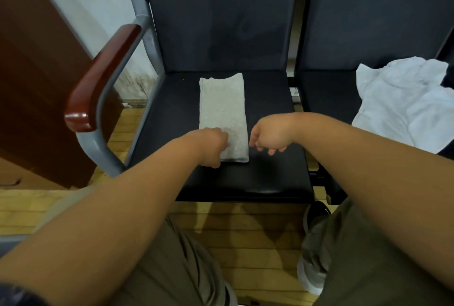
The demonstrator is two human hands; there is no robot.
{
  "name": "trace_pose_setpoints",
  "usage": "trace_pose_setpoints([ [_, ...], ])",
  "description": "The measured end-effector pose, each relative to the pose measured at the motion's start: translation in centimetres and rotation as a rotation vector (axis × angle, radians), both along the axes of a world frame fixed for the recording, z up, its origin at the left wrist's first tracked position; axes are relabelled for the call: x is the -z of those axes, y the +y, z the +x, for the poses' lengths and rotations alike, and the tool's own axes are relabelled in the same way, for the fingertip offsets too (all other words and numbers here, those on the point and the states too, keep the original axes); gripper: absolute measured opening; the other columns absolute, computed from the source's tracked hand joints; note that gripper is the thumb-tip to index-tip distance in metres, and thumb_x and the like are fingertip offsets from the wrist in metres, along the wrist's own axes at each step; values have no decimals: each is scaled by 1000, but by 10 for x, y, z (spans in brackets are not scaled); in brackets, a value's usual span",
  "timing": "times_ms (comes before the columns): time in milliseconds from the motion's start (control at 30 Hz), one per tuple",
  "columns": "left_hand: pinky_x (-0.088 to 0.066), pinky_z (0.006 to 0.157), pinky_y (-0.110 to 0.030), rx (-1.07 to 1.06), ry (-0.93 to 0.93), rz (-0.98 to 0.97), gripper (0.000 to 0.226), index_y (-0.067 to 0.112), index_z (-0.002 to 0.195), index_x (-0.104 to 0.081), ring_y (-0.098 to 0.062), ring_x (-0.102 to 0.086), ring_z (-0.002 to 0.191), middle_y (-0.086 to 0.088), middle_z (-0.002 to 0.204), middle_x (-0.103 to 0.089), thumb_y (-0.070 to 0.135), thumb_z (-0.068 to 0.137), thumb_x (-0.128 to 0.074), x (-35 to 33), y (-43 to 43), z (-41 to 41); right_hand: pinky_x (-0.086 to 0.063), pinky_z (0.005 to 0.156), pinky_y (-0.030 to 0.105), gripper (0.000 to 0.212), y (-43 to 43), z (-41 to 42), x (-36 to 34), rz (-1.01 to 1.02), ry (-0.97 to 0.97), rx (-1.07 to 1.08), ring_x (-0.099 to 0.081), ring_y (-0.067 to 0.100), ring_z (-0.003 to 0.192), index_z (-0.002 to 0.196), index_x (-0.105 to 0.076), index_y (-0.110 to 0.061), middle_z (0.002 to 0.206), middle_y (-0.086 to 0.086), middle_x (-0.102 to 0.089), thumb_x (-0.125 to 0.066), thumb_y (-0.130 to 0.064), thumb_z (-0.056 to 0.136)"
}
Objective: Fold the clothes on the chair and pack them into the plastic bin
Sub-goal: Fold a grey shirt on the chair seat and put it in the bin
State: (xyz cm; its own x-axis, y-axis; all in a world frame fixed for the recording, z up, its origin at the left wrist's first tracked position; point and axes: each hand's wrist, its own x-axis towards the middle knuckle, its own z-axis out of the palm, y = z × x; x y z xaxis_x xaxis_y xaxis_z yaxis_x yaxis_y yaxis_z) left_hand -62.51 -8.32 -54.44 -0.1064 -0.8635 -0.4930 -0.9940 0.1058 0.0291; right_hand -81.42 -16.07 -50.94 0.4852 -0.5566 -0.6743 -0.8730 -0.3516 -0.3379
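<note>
We're gripping the folded grey garment (222, 106) at its 7 o'clock corner with the left hand (211, 146), the right hand (269, 137) hanging slack and empty at 3 o'clock, so we're likely wanting it on the 5 o'clock corner to lift level.

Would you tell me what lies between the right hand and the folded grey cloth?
Only a narrow strip of bare black seat, as the head view shows; the right hand hangs just clear of the folded grey cloth.
</note>
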Motion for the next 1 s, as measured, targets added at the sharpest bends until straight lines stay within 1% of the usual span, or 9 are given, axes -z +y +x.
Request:
trace_pose_setpoints([
  [133,-55,82,-37,5,-63,-41,26,20,115,-60,-22,-61,98,-1,117,-59,29,92,-68,3,-5,-8,-63,89,35,32,-1,2,-3,-11,-21,-43,-75,14,101,136,-65,-21,122,-1,-70,-52,-17,107],
  [267,-60,80,-39,-128,35,-35,21,25,109,-70,-21,-67,88,0,99,-68,32,88,-70,-5,-17,-2,-61,91,35,40,-6,4,-6,-93,-17,-154,-72,11,97,144,-60,-24,120,-3,-70,-60,-31,105],
  [400,-49,67,-31,-269,223,-119,13,27,96,-72,-16,-67,86,2,89,-71,35,86,-75,-24,-32,12,-50,104,37,92,-16,11,-4,-226,-82,-192,-57,20,124,161,-37,-26,145,-2,-51,-78,-60,86],
  [467,-53,67,-32,-338,328,-151,10,26,95,-72,-14,-69,85,2,90,-73,31,86,-74,-33,-37,17,-51,99,38,99,-20,16,-1,-278,-127,-175,-55,22,122,160,-35,-26,143,-1,-44,-82,-63,81],
  [567,-58,78,-36,-395,440,-238,14,29,98,-70,-15,-68,89,4,95,-72,33,85,-74,-41,-41,20,-48,75,34,61,-24,23,5,-422,-234,-165,-56,18,97,130,-55,-28,116,-3,-49,-83,-55,82],
  [633,-57,76,-35,-397,455,-319,15,28,101,-68,-14,-65,88,5,96,-69,32,88,-72,-40,-43,18,-41,64,30,30,-27,26,9,-514,-295,-142,-57,19,89,106,-59,-26,100,-3,-51,-78,-42,90],
  [700,-52,69,-32,-359,433,-367,17,24,104,-66,-14,-63,85,3,95,-67,29,89,-72,-39,-44,13,-44,62,31,11,-30,27,10,-558,-319,-77,-63,22,88,100,-67,-21,92,-1,-58,-69,-30,96],
  [833,-46,63,-34,-237,290,-343,32,21,101,-54,-19,-60,79,2,94,-57,31,83,-79,-31,-45,9,-55,69,36,9,-35,26,5,-524,-375,55,-65,22,84,89,-69,-23,90,2,-66,-62,-24,95],
  [1000,-41,68,-35,-211,150,-349,16,18,86,-50,-24,-57,84,-6,90,-58,19,100,-56,-36,-47,11,-55,73,33,11,-36,20,-2,-479,-406,54,-64,17,87,103,-73,-24,96,-1,-67,-67,-30,96],
])
